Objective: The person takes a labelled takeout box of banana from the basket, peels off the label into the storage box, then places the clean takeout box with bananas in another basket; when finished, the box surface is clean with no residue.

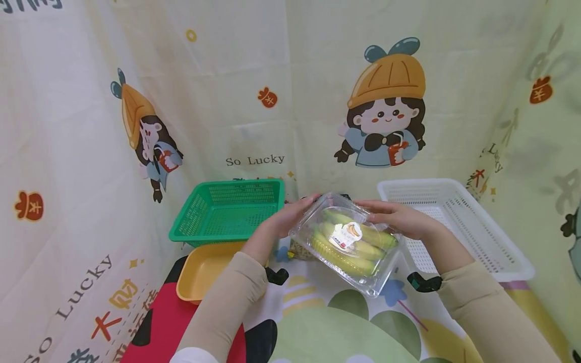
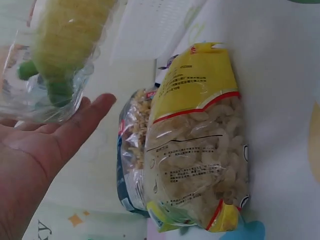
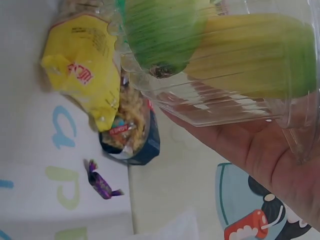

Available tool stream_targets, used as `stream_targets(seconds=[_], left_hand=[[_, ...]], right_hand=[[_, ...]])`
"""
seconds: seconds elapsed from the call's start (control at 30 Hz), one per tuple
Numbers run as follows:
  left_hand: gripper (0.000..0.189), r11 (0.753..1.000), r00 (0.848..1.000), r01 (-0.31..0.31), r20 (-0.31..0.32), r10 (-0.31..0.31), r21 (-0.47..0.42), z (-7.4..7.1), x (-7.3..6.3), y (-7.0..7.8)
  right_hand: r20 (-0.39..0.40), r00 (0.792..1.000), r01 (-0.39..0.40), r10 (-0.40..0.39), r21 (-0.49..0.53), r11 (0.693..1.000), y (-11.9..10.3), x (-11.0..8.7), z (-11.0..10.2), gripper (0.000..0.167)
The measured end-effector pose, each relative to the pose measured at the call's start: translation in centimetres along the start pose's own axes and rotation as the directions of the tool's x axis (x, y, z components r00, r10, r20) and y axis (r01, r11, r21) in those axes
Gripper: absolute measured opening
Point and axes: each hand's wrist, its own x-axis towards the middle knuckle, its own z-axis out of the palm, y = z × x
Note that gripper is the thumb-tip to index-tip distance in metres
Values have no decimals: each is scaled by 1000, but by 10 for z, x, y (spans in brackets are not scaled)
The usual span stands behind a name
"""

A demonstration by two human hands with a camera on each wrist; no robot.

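A clear plastic box [image 1: 317,247] of yellow-green bananas [image 1: 363,249], with a white label on its lid, is held tilted above the table between both hands. My left hand [image 1: 287,218] holds its left side; in the left wrist view, long fingers [image 2: 82,122] lie against the plastic. Along the opposite side my right hand [image 1: 404,218] grips the box, thumb on the upper edge and other fingers reaching behind. Beneath and behind the box stand a yellow-topped bag of macaroni [image 2: 195,145] and a dark-blue bag of pasta [image 2: 132,150].
Left of the hands is a green basket [image 1: 199,237], with a yellow tray [image 1: 188,282] before it. A white basket [image 1: 504,252] stands at the right. One purple-wrapped candy [image 3: 102,185] lies near the bags. Printed cloth hangs behind and at both sides.
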Motion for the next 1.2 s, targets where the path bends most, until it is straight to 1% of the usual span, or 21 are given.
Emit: stream_targets(seconds=[0.1, 0.17, 0.27, 0.43, 0.5, 0.6, 0.63, 0.7, 0.8, 0.87, 0.93, 1.03, 1.13, 1.2], left_hand=[[57, 999, 1000, 9, -9, -8, 51, 2, -3, -2], [59, 997, 1000, 9, -29, -7, 77, 4, -4, -3], [62, 997, 998, -3, -63, 8, 79, 7, -4, -5], [64, 998, 990, -12, -138, 21, 67, 10, -9, -11], [63, 999, 985, -3, -171, 11, 47, 11, -14, -14], [62, 1000, 974, -10, -225, 13, 15, 12, -23, -18], [61, 1000, 967, -14, -252, 17, 15, 12, -27, -19], [61, 1000, 949, -24, -315, 24, 2, 14, -34, -21], [60, 998, 913, -48, -406, 29, -37, 18, -42, -26], [59, 996, 891, -70, -454, 34, -63, 22, -47, -30], [59, 991, 874, -98, -484, 42, -92, 27, -51, -33], [59, 986, 865, -128, -499, 57, -110, 33, -55, -38], [61, 980, 869, -142, -491, 57, -137, 34, -57, -44], [61, 984, 874, -127, -483, 51, -125, 35, -57, -48]], right_hand=[[12, 1000, 11, -11, -14, 1000, -3, 5, 4, 53], [20, 1000, 13, -13, -18, 1000, -4, 7, 5, 53], [13, 1000, 3, -3, -29, 1000, -6, 8, 7, 53], [-45, 999, -25, 19, -128, 991, -9, 6, 9, 56], [-77, 997, -31, 18, -172, 985, -8, 5, 10, 57], [-131, 991, -38, 13, -192, 981, -4, 0, 12, 58], [-153, 988, -41, 13, -183, 982, -3, -2, 14, 58], [-204, 979, -38, 8, -144, 989, 1, -6, 18, 58], [-253, 968, -10, 0, -39, 999, 7, -7, 27, 62], [-281, 960, 12, -5, 25, 1000, 12, -6, 35, 64], [-305, 952, 21, 2, 73, 997, 17, -3, 42, 67], [-348, 937, 19, 27, 127, 992, 25, 1, 50, 66], [-373, 927, 24, 40, 165, 986, 33, 7, 56, 64], [-379, 925, 25, 40, 163, 986, 38, 10, 60, 61]])
